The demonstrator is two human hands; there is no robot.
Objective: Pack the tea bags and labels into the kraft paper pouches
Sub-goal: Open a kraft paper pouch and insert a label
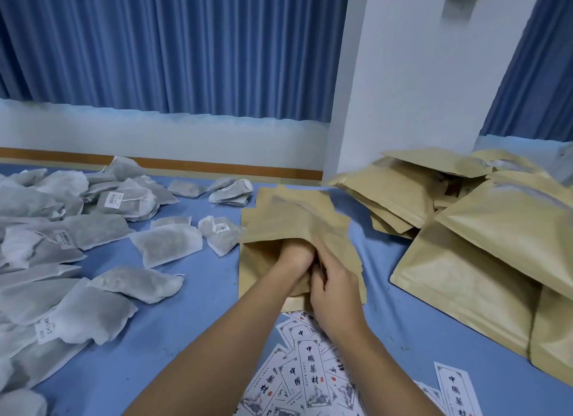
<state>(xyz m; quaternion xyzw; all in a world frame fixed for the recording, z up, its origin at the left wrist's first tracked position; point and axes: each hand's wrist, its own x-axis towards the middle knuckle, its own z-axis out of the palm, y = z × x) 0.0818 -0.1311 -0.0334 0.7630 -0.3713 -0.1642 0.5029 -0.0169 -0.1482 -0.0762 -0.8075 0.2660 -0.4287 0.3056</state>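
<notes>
**Hand-in-the-pouch stage, and how this stuff handles**

Head cam, the only view. The tan kraft paper pouch (294, 217) lies on the blue table cover (192, 307) with its mouth towards the person, on top of a few more like it. The left hand (293, 256) is shoved into the mouth. Its fingers are hidden inside, so I can't tell if they've got anything. The right hand (336, 294) has its fingers curled at the pouch's lip and looks to be pinching it to keep the mouth open.

Handling, my guess: the pouch is light, stiff-ish paper that creases and wants to spring flat, so take it by the lip, not the middle. The grey-white mesh tea bags (167, 245) scattered on the left look soft, light and floppy. Grab them by the body, since the strings and tags could snag. The white printed paper labels (310, 372) fanned out near the person look thin and slick, probably best slid off by an edge.
</notes>
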